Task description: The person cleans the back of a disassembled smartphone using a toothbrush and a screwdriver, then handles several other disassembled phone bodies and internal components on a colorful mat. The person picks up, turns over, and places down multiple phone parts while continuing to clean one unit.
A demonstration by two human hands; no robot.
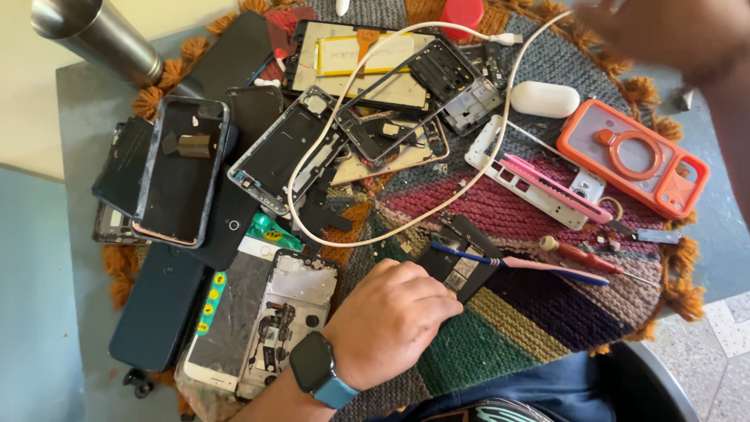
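My left hand (391, 320), with a dark smartwatch on a blue strap (316, 367) at the wrist, rests on a woven round mat (500, 328). Its fingers are closed on the edge of a small black opened phone body (461, 262). A thin blue and pink prying tool (519, 263) lies across that phone body, pointing right. A red-handled screwdriver (586, 254) lies just past it. My right hand (664, 31) is blurred at the top right, above the mat and near an orange phone case (633, 156). I cannot see whether it holds anything.
Several dismantled phones, frames and back covers are piled on the left and at the back, with a white cable (312, 156) looped over them. A white earbud case (544, 99), a pink and white frame (547, 187), a steel bottle (94, 35) and a red cap (461, 14) are also there.
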